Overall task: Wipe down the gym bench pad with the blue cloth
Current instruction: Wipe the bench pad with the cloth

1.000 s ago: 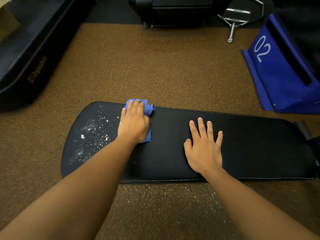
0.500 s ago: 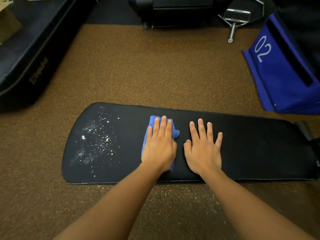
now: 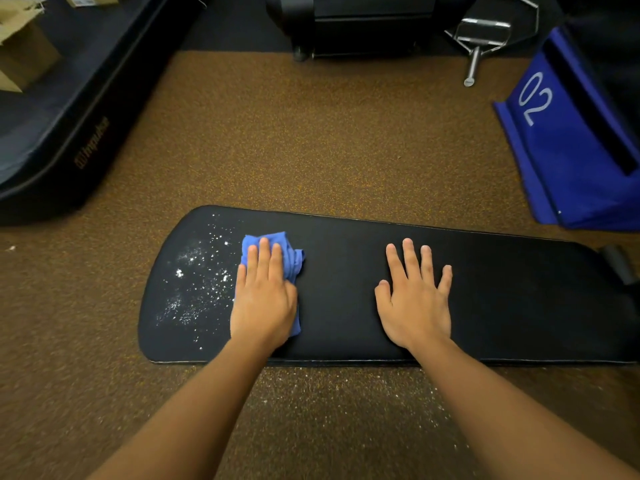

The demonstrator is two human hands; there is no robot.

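Leftward shift: left grip (image 3: 263, 303), flat, presses blue cloth (image 3: 291, 258) beside white specks (image 3: 194, 271); right grip (image 3: 415, 306), released, rests on bench pad (image 3: 519, 306); blue bin (image 3: 571, 150) beyond.

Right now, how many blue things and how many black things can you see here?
Blue: 2, the blue cloth and the container marked 02.
Black: 3, the bench pad, the lettered pad at left and the machine at the top.
Total: 5.

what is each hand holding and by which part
Nothing is gripped. The left hand presses flat on the blue cloth, covering its near part; the right hand rests flat on the bare bench pad.
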